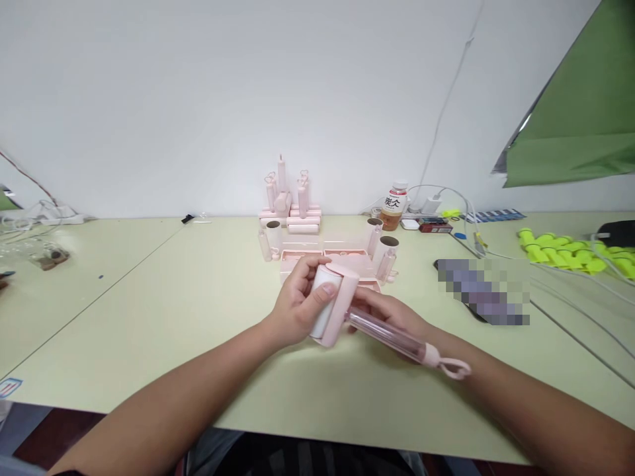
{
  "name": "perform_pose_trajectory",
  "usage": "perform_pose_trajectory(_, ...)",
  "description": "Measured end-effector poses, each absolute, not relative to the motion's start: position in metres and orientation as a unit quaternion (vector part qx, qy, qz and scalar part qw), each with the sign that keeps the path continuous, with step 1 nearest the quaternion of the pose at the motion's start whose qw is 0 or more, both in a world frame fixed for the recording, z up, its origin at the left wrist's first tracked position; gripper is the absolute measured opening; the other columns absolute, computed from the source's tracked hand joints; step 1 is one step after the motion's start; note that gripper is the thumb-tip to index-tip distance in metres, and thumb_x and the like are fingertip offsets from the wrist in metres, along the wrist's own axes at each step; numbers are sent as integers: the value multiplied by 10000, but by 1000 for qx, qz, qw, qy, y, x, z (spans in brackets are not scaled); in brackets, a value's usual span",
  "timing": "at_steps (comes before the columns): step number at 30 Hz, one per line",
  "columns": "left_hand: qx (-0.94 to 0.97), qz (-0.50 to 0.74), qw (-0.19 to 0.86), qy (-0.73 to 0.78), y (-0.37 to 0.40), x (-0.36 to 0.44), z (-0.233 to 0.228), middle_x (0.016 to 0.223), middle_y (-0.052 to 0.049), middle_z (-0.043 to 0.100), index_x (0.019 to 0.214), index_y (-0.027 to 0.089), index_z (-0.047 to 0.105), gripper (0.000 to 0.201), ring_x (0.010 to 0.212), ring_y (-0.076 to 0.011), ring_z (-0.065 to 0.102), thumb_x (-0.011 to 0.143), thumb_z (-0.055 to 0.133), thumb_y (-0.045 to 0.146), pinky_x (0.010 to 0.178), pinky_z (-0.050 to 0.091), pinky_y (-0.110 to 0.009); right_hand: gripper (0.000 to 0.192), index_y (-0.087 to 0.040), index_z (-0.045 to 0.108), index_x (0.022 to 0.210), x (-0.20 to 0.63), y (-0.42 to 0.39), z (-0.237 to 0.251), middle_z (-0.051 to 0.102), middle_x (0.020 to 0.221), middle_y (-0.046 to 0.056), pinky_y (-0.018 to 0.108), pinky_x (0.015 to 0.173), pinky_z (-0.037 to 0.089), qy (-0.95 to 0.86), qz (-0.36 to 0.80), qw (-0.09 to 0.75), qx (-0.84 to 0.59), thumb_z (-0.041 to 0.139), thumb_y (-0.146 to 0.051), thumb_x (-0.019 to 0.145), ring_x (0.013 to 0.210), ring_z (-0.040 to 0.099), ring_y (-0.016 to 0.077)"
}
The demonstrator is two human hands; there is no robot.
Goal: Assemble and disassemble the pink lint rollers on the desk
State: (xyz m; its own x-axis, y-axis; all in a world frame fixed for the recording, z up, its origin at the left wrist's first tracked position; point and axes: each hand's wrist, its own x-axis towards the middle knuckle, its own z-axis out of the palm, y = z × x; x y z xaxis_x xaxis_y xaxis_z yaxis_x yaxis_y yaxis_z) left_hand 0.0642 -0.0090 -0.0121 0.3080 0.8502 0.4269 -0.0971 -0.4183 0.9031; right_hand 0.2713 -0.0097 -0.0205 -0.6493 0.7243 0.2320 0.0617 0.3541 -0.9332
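Note:
A pink lint roller (344, 303) with a white sticky roll (322, 311) is held tilted above the table. My left hand (297, 301) is closed around its head, the thumb pressing on the white roll. My right hand (384, 307) grips it behind the neck, its fingers partly hidden by the roller. The clear pink handle (389, 334) slants down to the right across my right wrist and ends in a heart-shaped loop (455, 368). Just beyond my hands lie open pink roller cases (300, 261), with sticky rolls (387, 248) and clear handles (264, 244) standing beside them.
Several pink lint rollers are stacked (292, 211) by the wall. A bottle (394, 205), a white charger (432, 203) and cables stand back right. A blurred-out flat object (481, 291) lies right of my hands, with yellow-green pieces (560, 250) beyond. A power strip (57, 213) sits far left.

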Motion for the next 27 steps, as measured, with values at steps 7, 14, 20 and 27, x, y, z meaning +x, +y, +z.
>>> perform_pose_trajectory(7,819,460,223,259,-12,63,-20,1188,-113,588,1277,234,410,494,1027,-244,601,852,616,377,886,488,-388,397,-243,579,1192,294,-4,-14,610,1047,90,325,652,531,-749,419,431,-280,626,-468,868,827,605,200)
perform_pose_trajectory(14,872,364,207,253,-21,80,-27,1080,-89,661,1164,216,506,521,952,-252,641,754,715,460,831,509,-388,229,-240,587,981,285,-36,19,521,891,48,290,648,463,-895,163,359,-210,698,-199,786,807,521,183)
perform_pose_trajectory(20,881,323,256,233,-20,76,-30,968,-65,654,1046,184,520,452,809,-191,626,728,731,427,701,488,-301,172,-196,521,844,279,-52,25,486,873,34,243,581,394,-922,123,249,-271,664,-148,763,733,465,144)
perform_pose_trajectory(27,891,309,240,228,-15,76,-25,980,-64,642,1024,192,545,391,869,-200,602,739,703,408,748,480,-306,163,-192,539,901,274,-56,22,494,813,25,238,538,329,-915,60,209,-340,667,-246,816,667,453,144)
